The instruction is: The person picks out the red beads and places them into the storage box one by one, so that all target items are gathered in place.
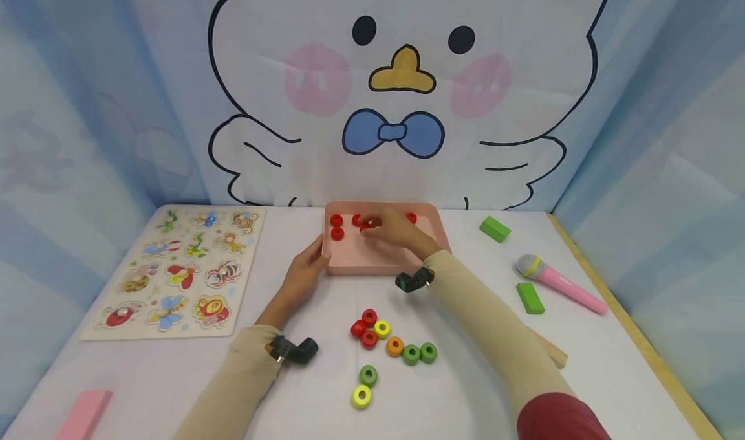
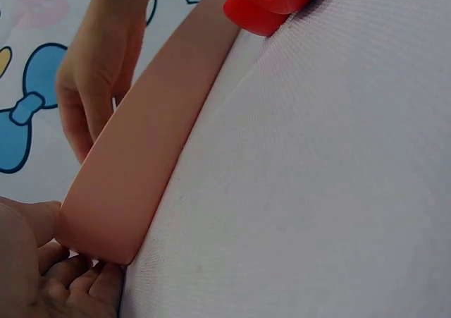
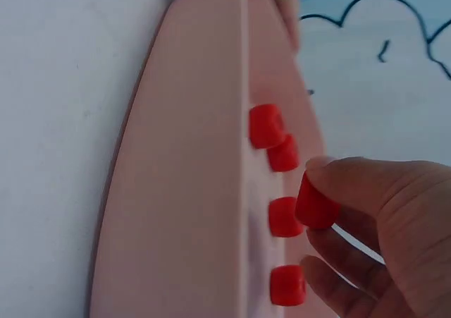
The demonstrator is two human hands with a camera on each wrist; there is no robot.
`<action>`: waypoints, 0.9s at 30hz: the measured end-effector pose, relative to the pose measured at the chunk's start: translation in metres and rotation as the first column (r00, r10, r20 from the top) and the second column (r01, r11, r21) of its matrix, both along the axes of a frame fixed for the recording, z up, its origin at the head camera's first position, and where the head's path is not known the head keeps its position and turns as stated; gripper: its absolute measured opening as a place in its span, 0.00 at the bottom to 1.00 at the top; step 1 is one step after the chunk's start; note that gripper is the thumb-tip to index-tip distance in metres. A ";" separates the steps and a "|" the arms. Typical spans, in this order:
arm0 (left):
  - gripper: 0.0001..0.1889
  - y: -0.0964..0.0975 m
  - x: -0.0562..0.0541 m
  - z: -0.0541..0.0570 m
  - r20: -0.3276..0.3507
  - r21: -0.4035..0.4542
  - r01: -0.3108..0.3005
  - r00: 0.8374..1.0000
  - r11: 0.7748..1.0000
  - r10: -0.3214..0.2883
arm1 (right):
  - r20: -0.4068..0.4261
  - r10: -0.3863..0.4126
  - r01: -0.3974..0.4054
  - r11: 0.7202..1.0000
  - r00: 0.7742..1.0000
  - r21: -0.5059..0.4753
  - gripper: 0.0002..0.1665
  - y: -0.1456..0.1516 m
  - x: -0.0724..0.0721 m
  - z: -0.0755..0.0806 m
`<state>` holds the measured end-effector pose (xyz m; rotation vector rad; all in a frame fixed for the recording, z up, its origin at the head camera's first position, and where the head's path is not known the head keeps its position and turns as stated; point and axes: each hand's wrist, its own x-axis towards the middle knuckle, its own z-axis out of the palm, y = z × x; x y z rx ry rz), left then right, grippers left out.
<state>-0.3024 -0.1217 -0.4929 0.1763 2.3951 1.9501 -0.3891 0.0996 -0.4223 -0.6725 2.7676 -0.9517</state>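
A shallow pink tray (image 1: 367, 259) stands against the back curtain, with several red beads (image 1: 337, 233) inside it. My left hand (image 1: 304, 273) grips the tray's near left corner; in the left wrist view the thumb lies at the rim and the fingers curl under the edge. Over the tray, my right hand (image 1: 397, 228) pinches a red bead (image 3: 316, 206) between thumb and fingertips. Other red beads (image 3: 285, 217) sit beside those fingers. In front of the tray lies a loose group of red beads (image 1: 369, 340), with yellow beads (image 1: 361, 397), an orange bead (image 1: 394, 346) and green beads (image 1: 428, 352).
An insect puzzle board (image 1: 169, 272) lies on the left, and a pink block (image 1: 85, 414) near the front left. On the right are green blocks (image 1: 495, 230), a pink toy microphone (image 1: 561, 283) and a wooden piece (image 1: 553, 352) partly behind the right sleeve.
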 end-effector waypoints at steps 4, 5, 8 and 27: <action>0.31 0.008 0.001 -0.001 -0.007 0.005 0.018 1.000 1.000 -0.018 | -0.002 0.004 -0.004 0.998 1.000 0.062 0.15 -0.002 -0.011 -0.012; 0.31 0.010 0.002 -0.001 -0.005 0.003 0.020 1.000 1.000 -0.020 | -0.004 0.006 -0.006 0.997 1.000 0.076 0.15 -0.002 -0.012 -0.015; 0.31 0.012 0.004 0.000 0.002 -0.002 0.019 1.000 1.000 -0.019 | -0.012 0.012 -0.011 0.995 1.000 0.102 0.15 -0.002 -0.012 -0.020; 0.31 0.002 0.004 0.006 0.018 -0.014 -0.015 1.000 1.000 0.015 | -0.032 0.033 -0.029 0.994 0.999 0.106 0.15 -0.013 -0.017 -0.025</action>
